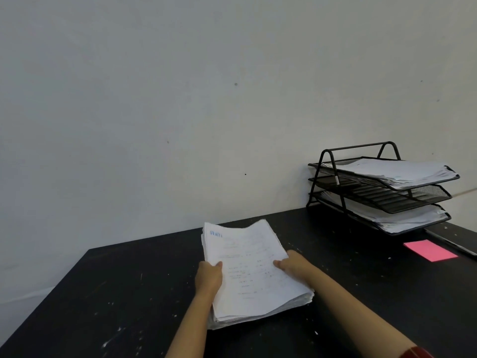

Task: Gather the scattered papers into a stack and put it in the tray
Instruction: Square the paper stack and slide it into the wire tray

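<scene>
Now both hands, left hand and right hand, have fingers clamped on the thick white paper stack; the black three-tier mesh tray stands up-right of them, nearer the right hand, stack's long axis pointing away.

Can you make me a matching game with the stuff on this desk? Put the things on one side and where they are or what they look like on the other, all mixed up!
Things:
1. paper stack
2. pink note
3. middle shelf of the tray
4. top shelf of the tray

Matches:
A. lying flat on the black desk, in front of the tray
B. holds no paper
C. held at its sides by the left hand and the right hand
D. already filled with white sheets

Pairs: 1-C, 2-A, 3-B, 4-D
</scene>
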Demonstrator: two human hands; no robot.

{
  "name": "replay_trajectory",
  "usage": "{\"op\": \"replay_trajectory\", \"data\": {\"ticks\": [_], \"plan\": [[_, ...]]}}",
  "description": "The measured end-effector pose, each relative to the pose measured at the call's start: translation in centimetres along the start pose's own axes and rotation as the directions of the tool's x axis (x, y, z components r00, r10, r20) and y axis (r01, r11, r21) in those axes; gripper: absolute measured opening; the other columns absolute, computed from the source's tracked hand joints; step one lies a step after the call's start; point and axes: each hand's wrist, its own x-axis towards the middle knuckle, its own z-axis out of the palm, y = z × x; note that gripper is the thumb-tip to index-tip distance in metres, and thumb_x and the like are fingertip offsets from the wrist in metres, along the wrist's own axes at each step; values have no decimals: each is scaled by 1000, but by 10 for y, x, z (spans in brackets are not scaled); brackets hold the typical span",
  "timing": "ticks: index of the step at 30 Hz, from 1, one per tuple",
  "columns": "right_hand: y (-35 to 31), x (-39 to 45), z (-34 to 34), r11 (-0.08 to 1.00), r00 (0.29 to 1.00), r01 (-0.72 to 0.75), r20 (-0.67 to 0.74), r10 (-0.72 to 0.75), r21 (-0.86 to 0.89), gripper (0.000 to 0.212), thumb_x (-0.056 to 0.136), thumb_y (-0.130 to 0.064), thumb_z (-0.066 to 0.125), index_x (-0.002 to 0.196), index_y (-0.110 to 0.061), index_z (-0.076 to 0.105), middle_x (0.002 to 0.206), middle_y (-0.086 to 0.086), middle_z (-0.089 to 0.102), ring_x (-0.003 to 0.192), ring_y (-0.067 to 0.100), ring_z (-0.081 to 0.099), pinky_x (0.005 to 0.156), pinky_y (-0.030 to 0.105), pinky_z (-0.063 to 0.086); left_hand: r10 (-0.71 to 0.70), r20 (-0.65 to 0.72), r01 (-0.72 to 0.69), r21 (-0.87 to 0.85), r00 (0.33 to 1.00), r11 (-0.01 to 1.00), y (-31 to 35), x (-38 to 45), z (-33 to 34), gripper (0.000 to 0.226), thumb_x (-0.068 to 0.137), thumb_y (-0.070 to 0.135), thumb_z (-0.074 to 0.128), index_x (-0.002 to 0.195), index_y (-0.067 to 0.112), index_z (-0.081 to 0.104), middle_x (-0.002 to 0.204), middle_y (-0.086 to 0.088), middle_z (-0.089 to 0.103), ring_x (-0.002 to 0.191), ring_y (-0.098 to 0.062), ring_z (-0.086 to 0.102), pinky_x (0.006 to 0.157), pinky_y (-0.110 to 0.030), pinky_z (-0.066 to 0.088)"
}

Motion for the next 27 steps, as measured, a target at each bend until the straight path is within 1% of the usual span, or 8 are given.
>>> {"op": "replay_trajectory", "data": {"ticks": [3, 6, 10, 14, 17, 20, 24, 27], "plan": [[0, 1, -1, 998, 1000, -10, 3, 10, -63, 57, 96, -34, 54, 139, -2, 35, 134, 11, 48, 100, 16, 50, 80, 25, 40, -24, 34, 21, 87, 999, 996, -7, 7, 1, 38, 97, 24, 51, 122, -4, 51, 121, -16, 60, 105, -31, 59, 82, -35, 49], [-1, 2, -3, 995, 1000, -18, -3, 17, -95, 64, 95, -35, 55, 142, -1, 29, 141, 12, 44, 118, 23, 51, 83, 25, 40, -23, 58, 12, 181, 998, 983, -7, 10, 1, 41, 96, 26, 52, 123, -5, 52, 122, -17, 60, 105, -31, 59, 81, -34, 50], [-1, 0, -4, 984, 1000, -4, -12, 2, -180, 63, 93, -39, 58, 140, -3, 37, 140, 10, 47, 122, 23, 51, 86, 24, 41, -27, -5, 27, 387, 1000, 922, 0, 1, 6, 52, 98, 31, 47, 132, -6, 37, 137, -22, 38, 117, -32, 50, 89, -38, 44], [1, -2, -16, 945, 999, -4, -48, -12, -328, 64, 86, -50, 61, 134, -9, 49, 132, 7, 54, 118, 22, 53, 95, 29, 44, -26, -154, 131, 726, 988, 675, 8, -13, 13, 57, 97, 42, 40, 140, 6, 30, 144, -16, 22, 130, -29, 32, 105, -44, 33], [8, -6, -38, 970, 998, 27, -41, -38, -241, 55, 85, -35, 68, 133, -13, 52, 133, 5, 54, 114, 18, 55, 89, 26, 47, -14, -182, 154, 784, 983, 602, 21, -14, 18, 55, 93, 34, 46, 140, 9, 32, 145, -15, 23, 134, -28, 26, 108, -46, 27], [19, -11, -62, 988, 983, 96, -146, -114, -124, 41, 85, -25, 70, 123, -15, 57, 123, 4, 59, 100, 13, 59, 76, 21, 49, 72, -181, 107, 810, 981, 576, 40, -19, 27, 61, 87, 29, 54, 139, 9, 31, 144, -17, 24, 135, -32, 24, 109, -49, 27], [43, -19, -108, 987, 940, 155, -313, -136, 36, 14, 90, -23, 64, 103, -18, 64, 96, 2, 66, 73, 11, 62, 59, 22, 51, 210, -76, -89, 731, 975, 676, 68, -27, 62, 59, 88, 26, 55, 140, 11, 30, 146, -19, 22, 136, -35, 22, 109, -50, 27], [63, -31, -146, 969, 903, 179, -420, -93, 170, 8, 93, -24, 59, 97, -19, 65, 89, 2, 68, 67, 14, 62, 57, 25, 52, 238, 39, -226, 495, 970, 839, 91, -42, 102, 44, 91, 32, 57, 132, 19, 44, 138, -14, 35, 128, -30, 34, 102, -41, 34]]}}
